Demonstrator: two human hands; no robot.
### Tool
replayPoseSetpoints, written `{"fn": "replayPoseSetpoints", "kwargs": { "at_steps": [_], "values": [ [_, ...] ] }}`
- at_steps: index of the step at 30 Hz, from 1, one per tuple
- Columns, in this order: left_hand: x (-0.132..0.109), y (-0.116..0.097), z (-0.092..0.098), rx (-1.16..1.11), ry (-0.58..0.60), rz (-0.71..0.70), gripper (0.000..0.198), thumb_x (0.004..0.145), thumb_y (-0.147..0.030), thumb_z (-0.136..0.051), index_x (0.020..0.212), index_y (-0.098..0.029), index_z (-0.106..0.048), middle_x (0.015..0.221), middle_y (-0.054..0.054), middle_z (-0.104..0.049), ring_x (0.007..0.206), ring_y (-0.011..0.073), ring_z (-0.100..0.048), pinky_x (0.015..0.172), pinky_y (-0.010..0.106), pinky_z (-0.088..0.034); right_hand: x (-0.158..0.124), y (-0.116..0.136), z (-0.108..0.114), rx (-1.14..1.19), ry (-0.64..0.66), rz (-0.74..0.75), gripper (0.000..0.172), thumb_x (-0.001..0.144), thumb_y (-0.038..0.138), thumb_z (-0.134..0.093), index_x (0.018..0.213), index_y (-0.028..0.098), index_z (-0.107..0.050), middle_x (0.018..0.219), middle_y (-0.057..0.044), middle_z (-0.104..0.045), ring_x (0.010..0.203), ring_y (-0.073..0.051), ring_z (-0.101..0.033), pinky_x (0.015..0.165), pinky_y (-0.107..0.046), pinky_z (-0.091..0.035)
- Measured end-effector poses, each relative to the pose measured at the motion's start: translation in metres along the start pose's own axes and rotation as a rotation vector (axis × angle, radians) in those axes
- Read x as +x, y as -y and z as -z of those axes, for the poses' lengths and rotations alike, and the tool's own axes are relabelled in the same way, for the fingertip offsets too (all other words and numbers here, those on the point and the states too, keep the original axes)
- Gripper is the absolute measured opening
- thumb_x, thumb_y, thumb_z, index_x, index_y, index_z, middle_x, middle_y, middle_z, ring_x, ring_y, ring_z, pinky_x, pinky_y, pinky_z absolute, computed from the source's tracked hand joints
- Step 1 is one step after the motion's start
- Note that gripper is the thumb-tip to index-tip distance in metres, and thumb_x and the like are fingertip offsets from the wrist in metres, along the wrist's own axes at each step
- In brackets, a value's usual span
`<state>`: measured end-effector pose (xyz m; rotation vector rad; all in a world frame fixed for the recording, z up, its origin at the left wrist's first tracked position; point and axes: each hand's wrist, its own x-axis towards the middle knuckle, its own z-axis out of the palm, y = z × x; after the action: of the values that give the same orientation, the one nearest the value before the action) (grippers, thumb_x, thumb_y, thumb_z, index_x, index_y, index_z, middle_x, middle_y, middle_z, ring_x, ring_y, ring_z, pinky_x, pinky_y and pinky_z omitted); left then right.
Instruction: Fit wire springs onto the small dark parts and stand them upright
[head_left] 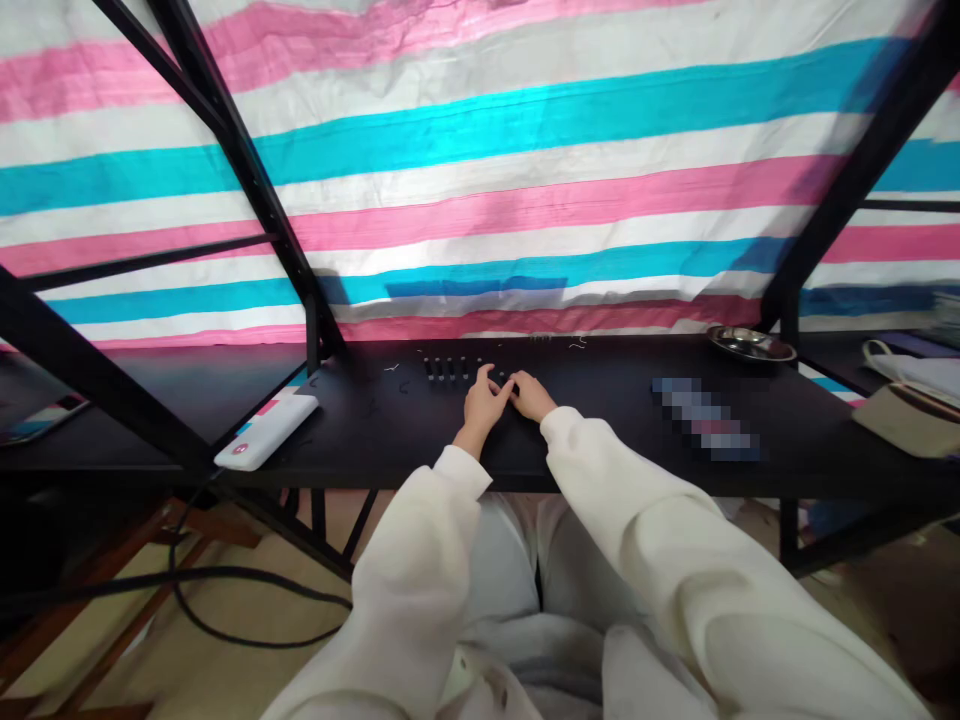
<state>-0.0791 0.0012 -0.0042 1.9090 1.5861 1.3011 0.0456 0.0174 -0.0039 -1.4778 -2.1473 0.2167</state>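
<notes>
My left hand (486, 404) is over the black table (390, 430), its fingers curled and its thumb reaching toward my right hand. My right hand (532, 396) meets it from the right, fingers bent and pressed together. The fingertips of both hands come together; whatever they pinch is too small and too hidden to name. Just left of them stands a row of several small dark cylinders (450, 369) with pale lower ends. Tiny pieces lie close beyond my fingertips.
A white rectangular device (268, 432) lies on the left, a shiny metal dish (751, 344) at the back right. A blurred-out flat object (705, 418) rests on the right. Thin scraps lie along the back. Black frame posts (262, 190) and a striped sheet (525, 130) enclose the table.
</notes>
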Motion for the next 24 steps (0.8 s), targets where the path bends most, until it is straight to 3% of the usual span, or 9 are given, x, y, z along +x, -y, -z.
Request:
{"fn": "replayPoseSetpoints", "kwargs": {
  "at_steps": [3, 5, 9, 14, 18, 24],
  "values": [
    [0.0, 0.0, -0.002, -0.031, 0.081, -0.062, 0.02, 0.077, -0.034, -0.055, 0.089, -0.019, -0.06, 0.074, 0.002, -0.063, 0.067, 0.013, -0.059, 0.064, 0.024, -0.043, -0.016, -0.006, 0.004, 0.0, -0.039, 0.066, 0.01, 0.081, 0.019, -0.048, 0.085, 0.016, -0.057, 0.095, -0.01, -0.058, 0.087, -0.02, -0.054, 0.081, -0.035, -0.041],
    [0.0, -0.002, -0.003, -0.121, 0.12, -0.053, 0.017, 0.077, -0.032, -0.055, 0.084, -0.017, -0.059, 0.074, 0.002, -0.063, 0.056, 0.0101, -0.056, 0.055, 0.022, -0.042, -0.022, -0.011, 0.008, 0.065, -0.077, 0.079, 0.007, 0.079, 0.021, -0.052, 0.079, 0.017, -0.058, 0.088, -0.008, -0.06, 0.081, -0.018, -0.055, 0.076, -0.031, -0.042],
    [0.001, -0.009, -0.001, -0.386, 0.14, 0.067, 0.021, 0.074, -0.033, -0.058, 0.083, -0.015, -0.055, 0.073, 0.002, -0.061, 0.038, 0.0044, -0.046, 0.04, 0.019, -0.034, -0.029, -0.017, 0.015, 0.306, -0.179, 0.056, 0.008, 0.08, 0.026, -0.051, 0.079, 0.021, -0.057, 0.072, -0.003, -0.062, 0.068, -0.016, -0.057, 0.068, -0.028, -0.043],
    [0.004, -0.016, 0.007, -0.683, 0.16, 0.203, 0.031, 0.067, -0.036, -0.065, 0.085, -0.013, -0.055, 0.074, 0.003, -0.062, 0.039, 0.0045, -0.048, 0.034, 0.017, -0.027, -0.029, -0.01, 0.019, 0.626, -0.265, 0.052, 0.016, 0.083, 0.034, -0.045, 0.081, 0.021, -0.052, 0.062, 0.001, -0.059, 0.057, -0.013, -0.056, 0.062, -0.027, -0.045],
    [0.004, -0.017, 0.01, -0.753, 0.171, 0.221, 0.036, 0.063, -0.038, -0.069, 0.086, -0.012, -0.058, 0.073, 0.003, -0.062, 0.04, 0.0046, -0.048, 0.034, 0.018, -0.027, -0.025, -0.008, 0.018, 0.838, -0.313, 0.022, 0.027, 0.081, 0.046, -0.046, 0.08, 0.02, -0.05, 0.062, 0.001, -0.057, 0.05, -0.011, -0.055, 0.055, -0.026, -0.045],
    [0.005, -0.017, 0.009, -0.739, 0.185, 0.23, 0.038, 0.063, -0.041, -0.069, 0.085, -0.012, -0.059, 0.07, 0.003, -0.061, 0.041, 0.0045, -0.048, 0.034, 0.017, -0.028, -0.021, -0.014, 0.016, 0.922, -0.308, -0.015, 0.033, 0.076, 0.053, -0.05, 0.077, 0.019, -0.05, 0.063, 0.001, -0.057, 0.048, -0.011, -0.054, 0.053, -0.026, -0.044]
  ]
}}
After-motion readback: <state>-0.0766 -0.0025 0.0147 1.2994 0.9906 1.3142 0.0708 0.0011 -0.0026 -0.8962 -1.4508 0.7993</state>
